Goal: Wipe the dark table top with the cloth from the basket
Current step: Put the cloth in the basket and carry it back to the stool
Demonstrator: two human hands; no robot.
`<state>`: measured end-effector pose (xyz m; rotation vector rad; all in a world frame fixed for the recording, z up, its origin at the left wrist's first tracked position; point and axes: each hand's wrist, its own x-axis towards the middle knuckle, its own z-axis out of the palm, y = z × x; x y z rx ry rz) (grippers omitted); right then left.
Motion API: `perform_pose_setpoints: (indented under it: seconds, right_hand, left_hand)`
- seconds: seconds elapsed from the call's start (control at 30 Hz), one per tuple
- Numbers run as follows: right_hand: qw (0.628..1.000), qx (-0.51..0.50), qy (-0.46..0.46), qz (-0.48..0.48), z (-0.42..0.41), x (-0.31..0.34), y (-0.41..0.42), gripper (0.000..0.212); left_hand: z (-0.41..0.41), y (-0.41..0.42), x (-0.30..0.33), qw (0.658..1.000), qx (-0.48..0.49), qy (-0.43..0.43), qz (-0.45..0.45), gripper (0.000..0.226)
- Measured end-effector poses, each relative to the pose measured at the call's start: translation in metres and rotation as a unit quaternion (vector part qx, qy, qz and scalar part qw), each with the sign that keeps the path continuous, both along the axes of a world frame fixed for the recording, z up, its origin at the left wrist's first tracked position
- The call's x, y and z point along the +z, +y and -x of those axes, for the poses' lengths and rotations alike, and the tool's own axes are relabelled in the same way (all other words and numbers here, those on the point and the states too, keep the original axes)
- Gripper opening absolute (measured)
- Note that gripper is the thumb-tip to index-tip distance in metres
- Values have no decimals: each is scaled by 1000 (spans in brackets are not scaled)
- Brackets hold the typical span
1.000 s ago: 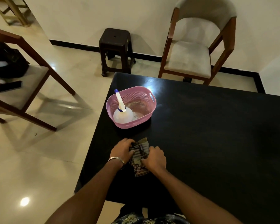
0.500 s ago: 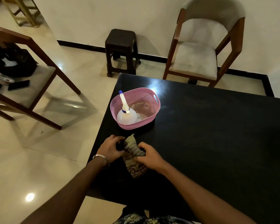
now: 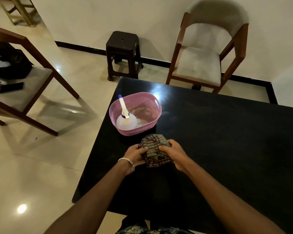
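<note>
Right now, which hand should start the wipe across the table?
Probably the right hand. Both hands grip the cloth, but most of the bare table lies on its side. The left hand sits near the table's left edge, with the basket just ahead.

cloth (image 3: pixel 155 150): we see a checked, bunched rag gripped between our left hand (image 3: pixel 136 153) and right hand (image 3: pixel 174 152), seemingly just above the table.
table top (image 3: pixel 218 141): dark, glossy, spreading under and beyond our grip.
basket (image 3: pixel 148 128): pink, perforated, upright, just beyond our grip, on the table.
</note>
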<state>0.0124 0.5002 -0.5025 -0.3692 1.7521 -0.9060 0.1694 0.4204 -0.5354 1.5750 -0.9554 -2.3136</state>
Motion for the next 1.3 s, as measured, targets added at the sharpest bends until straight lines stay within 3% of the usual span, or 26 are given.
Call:
perform_pose_setpoints:
  seconds: [0.13, 0.27, 0.4, 0.53, 0.6, 0.77, 1.0, 1.17, 1.3]
  right_hand:
    - [998, -3, 56, 2, 10, 10, -5, 12]
    - [988, -32, 136, 68, 26, 33, -31, 7]
    - [975, 3, 194, 109, 48, 69, -73, 25]
    - [970, 48, 220, 92, 62, 92, -122, 30]
    - [972, 72, 209, 76, 62, 94, -145, 21]
    - [971, 116, 210, 25, 55, 77, -182, 30]
    - [957, 192, 213, -33, 46, 47, -204, 17]
    - [949, 226, 213, -44, 40, 33, -206, 6]
    - [931, 283, 225, -56, 37, 26, -207, 11]
  left_hand:
    - [14, -4, 18, 999, 8, -16, 48, 14]
    - [30, -26, 54, 993, 27, 40, 105, 17]
    - [47, -59, 94, 984, 62, 68, 150, 13]
    - [65, -99, 105, 983, 95, 1, 159, 11]
    - [72, -116, 102, 982, 92, -47, 156, 14]
    - [84, -141, 84, 974, 74, -154, 147, 42]
    - [93, -142, 68, 983, 82, -119, 115, 41]
    - [102, -163, 3, 981, 121, -133, 76, 39]
    - [106, -159, -14, 981, 145, -119, 53, 57]
